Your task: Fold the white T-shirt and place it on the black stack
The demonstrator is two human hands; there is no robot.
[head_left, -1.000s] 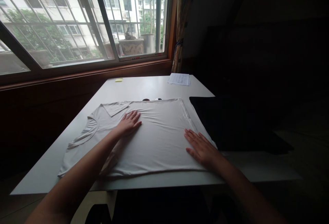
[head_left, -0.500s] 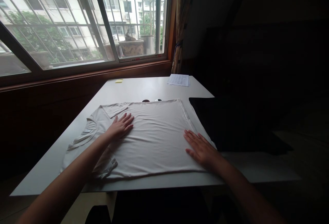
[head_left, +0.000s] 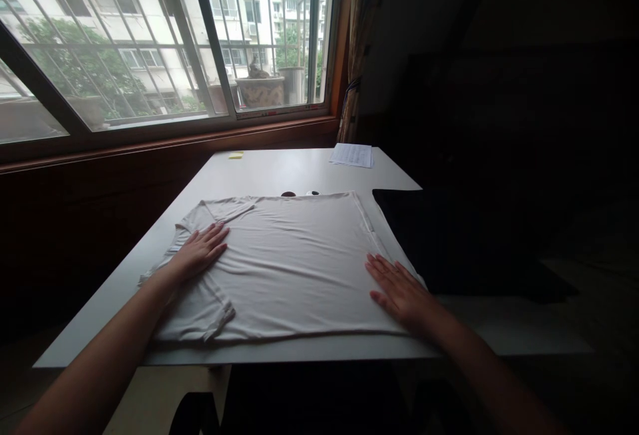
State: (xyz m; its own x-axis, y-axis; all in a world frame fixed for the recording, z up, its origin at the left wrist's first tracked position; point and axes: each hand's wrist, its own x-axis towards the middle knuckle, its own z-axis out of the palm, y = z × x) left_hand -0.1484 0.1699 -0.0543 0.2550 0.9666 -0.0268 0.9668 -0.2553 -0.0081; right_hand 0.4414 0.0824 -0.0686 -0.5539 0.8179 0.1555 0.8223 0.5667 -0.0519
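free: bare table (head_left: 279, 169) beyond shirt (head_left: 289, 255) | obstacle: black cloth (head_left: 449, 235) right

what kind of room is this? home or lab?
Most likely a room in a flat, not a lab: a barred window looks onto apartment blocks, a curtain hangs beside it, and a T-shirt lies spread on a white table.

T-shirt (head_left: 294, 269): pale beige-white, plain, no print. Table (head_left: 279, 169): white. Cloth (head_left: 449, 242) at right: black, plain. Sticky note (head_left: 235, 154): yellow. Paper sheet (head_left: 352, 154): white with faint grey print lines. Window frame (head_left: 170, 139): reddish-brown wood. Curtain (head_left: 357, 56): dull brownish.
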